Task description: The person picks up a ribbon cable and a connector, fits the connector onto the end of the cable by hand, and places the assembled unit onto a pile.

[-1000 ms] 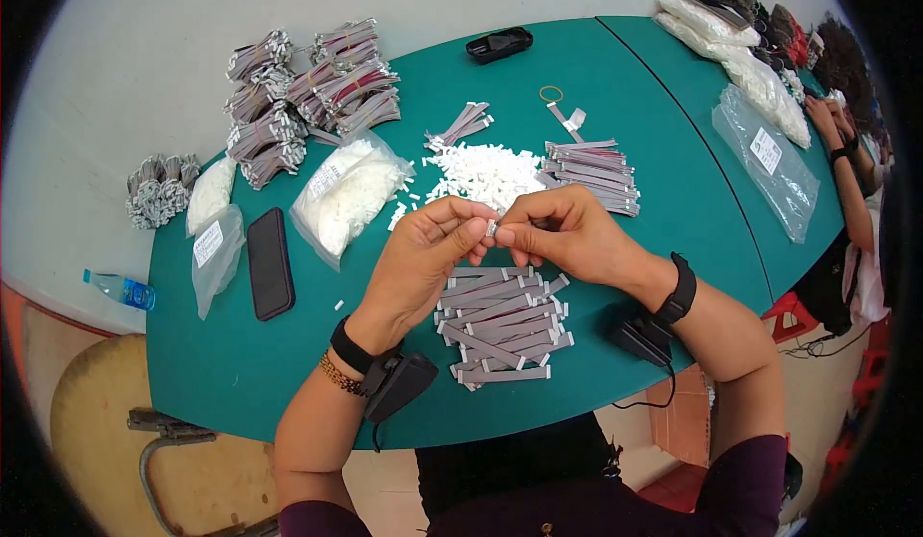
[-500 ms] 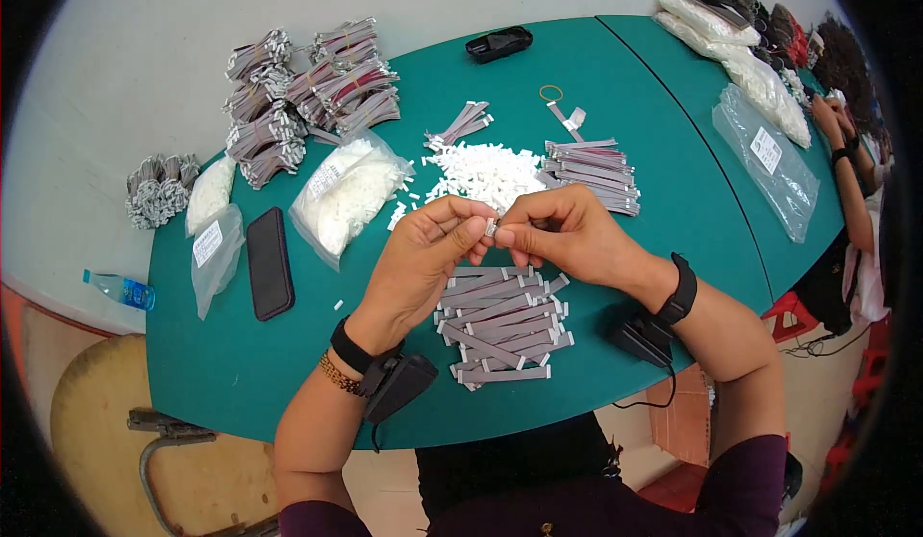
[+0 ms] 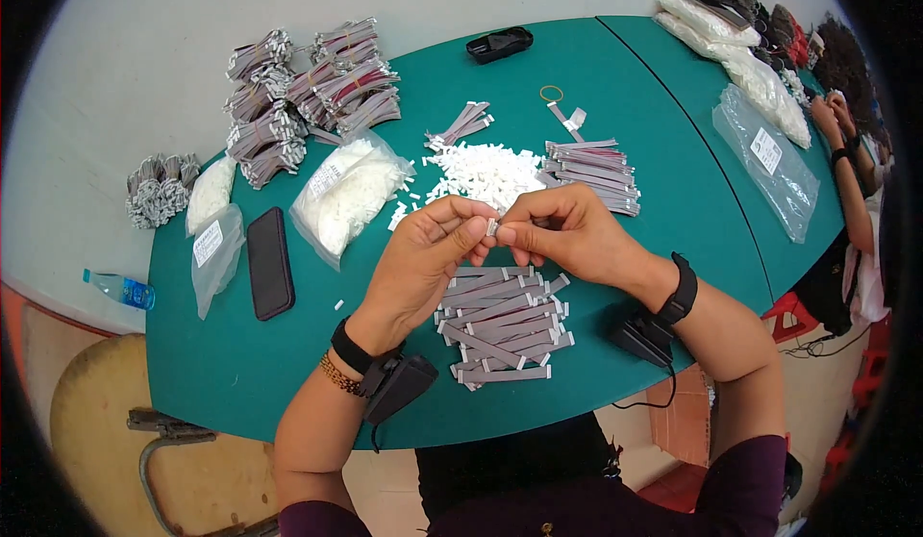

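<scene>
My left hand (image 3: 418, 263) and my right hand (image 3: 577, 237) meet over the middle of the table, thumbs and forefingers pinched together. Between their fingertips is a small white connector (image 3: 491, 227); whether a cable hangs from it is hidden by my fingers. Just beyond my hands lies a heap of loose white connector pieces (image 3: 486, 174). Below them, closer to me, flat grey ribbon cables (image 3: 505, 330) with white ends lie in a loose pile. Another stack of ribbon cables (image 3: 594, 176) is to the right of the heap.
A clear bag of white pieces (image 3: 348, 196) and a dark phone (image 3: 270, 265) are on the left of the green table (image 3: 385, 393). Bundled cables (image 3: 317, 85) pile up behind. A black case (image 3: 499, 45) sits at the far edge. Another person's arm (image 3: 851, 186) is at far right.
Both hands stay in the same place. Only the small white connector between the fingertips shifts very slightly.
</scene>
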A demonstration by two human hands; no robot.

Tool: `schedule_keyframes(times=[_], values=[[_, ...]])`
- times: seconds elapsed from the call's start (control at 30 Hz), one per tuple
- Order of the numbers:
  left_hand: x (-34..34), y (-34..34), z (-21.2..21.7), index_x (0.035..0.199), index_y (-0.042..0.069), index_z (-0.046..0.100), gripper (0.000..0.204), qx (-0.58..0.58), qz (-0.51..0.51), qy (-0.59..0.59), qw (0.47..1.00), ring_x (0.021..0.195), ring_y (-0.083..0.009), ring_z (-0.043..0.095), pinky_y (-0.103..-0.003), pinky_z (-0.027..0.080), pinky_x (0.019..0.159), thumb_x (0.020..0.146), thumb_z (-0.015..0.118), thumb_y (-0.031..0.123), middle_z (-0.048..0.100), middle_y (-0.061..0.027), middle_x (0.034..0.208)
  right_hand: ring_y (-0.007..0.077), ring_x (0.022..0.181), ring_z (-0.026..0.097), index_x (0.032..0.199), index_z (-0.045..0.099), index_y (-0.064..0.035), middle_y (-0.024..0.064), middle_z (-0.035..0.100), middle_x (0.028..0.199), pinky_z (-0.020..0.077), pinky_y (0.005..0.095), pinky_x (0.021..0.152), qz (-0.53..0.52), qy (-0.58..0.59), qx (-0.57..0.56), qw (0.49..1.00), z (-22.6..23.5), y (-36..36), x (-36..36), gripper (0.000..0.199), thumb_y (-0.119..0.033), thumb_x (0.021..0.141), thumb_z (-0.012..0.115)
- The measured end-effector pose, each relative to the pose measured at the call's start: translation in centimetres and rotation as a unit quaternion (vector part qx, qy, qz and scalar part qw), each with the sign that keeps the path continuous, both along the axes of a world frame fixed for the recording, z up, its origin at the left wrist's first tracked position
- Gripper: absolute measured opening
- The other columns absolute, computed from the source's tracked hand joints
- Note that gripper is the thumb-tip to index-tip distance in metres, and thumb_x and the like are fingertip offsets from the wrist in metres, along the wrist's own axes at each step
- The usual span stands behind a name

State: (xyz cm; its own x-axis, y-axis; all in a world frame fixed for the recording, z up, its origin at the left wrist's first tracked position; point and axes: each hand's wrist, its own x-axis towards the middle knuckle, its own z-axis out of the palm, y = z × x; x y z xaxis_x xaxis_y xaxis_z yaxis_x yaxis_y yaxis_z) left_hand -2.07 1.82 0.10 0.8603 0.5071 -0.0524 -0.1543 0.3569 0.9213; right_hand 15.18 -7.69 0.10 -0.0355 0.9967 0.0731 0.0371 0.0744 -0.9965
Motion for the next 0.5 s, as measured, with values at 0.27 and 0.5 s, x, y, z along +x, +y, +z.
schedule_keyframes(times=[0.27,0.5], values=[[0.02,0.04,-0.08,0.102,0.002,0.056,0.017,0.004,0.005,0.001,1.0,0.074,-0.0085,0.053,-0.02,0.042,0.067,0.089,0.056,0.012,0.059,-0.0025,0.085,0.003,0.054,0.048,0.081,0.063,-0.0013,0.0002,0.058,0.063,0.0358,0.0175,0.047,-0.002,0.0,-0.002,1.0,0.12,0.02,-0.05,0.015,-0.014,0.088,0.059],[0.06,-0.09,0.04,0.101,0.001,0.056,0.016,0.004,0.007,-0.005,1.0,0.073,-0.0084,0.053,-0.02,0.042,0.067,0.088,0.057,0.012,0.059,-0.0023,0.084,0.0028,0.053,0.048,0.08,0.063,-0.0019,0.0001,0.058,0.063,0.0362,0.0172,0.047,-0.008,0.009,0.005,1.0,0.05,-0.12,-0.16,0.015,-0.014,0.088,0.059]])
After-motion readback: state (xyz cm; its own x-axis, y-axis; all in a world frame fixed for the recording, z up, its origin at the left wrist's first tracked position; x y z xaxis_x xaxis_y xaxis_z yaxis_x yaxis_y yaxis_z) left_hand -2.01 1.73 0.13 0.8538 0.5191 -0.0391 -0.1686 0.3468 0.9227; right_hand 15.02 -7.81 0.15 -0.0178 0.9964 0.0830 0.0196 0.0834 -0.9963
